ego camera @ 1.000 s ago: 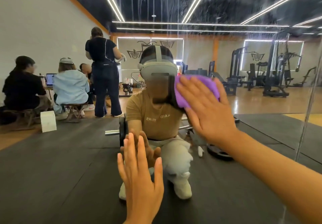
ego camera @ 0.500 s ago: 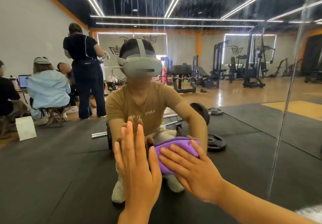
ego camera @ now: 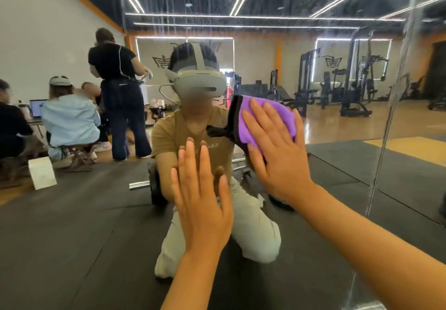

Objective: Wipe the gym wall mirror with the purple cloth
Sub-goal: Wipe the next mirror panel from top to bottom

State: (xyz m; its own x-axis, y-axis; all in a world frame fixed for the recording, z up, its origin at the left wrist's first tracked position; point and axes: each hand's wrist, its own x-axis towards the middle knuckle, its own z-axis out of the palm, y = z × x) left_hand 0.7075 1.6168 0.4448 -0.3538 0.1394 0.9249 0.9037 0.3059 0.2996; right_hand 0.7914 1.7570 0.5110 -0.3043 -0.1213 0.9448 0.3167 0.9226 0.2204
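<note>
The gym wall mirror [ego camera: 337,189] fills the whole view straight ahead of me, with drip streaks running down its upper part. My right hand [ego camera: 275,155] presses the purple cloth [ego camera: 260,114] flat against the glass with straight, spread fingers, right of centre at about chest height of my reflection. The cloth has a dark edge on its left side. My left hand [ego camera: 202,203] lies flat on the mirror lower down and to the left, fingers straight and together, holding nothing.
A vertical seam [ego camera: 391,107] between mirror panels runs down the right side. The glass reflects me kneeling on a black mat, a barbell [ego camera: 154,184] behind me, several people at the left and weight machines [ego camera: 354,80] at the back right.
My right hand has swept the cloth down from head height to low beside my left hand, then back up and to the right. My left hand has stayed flat on the glass.
</note>
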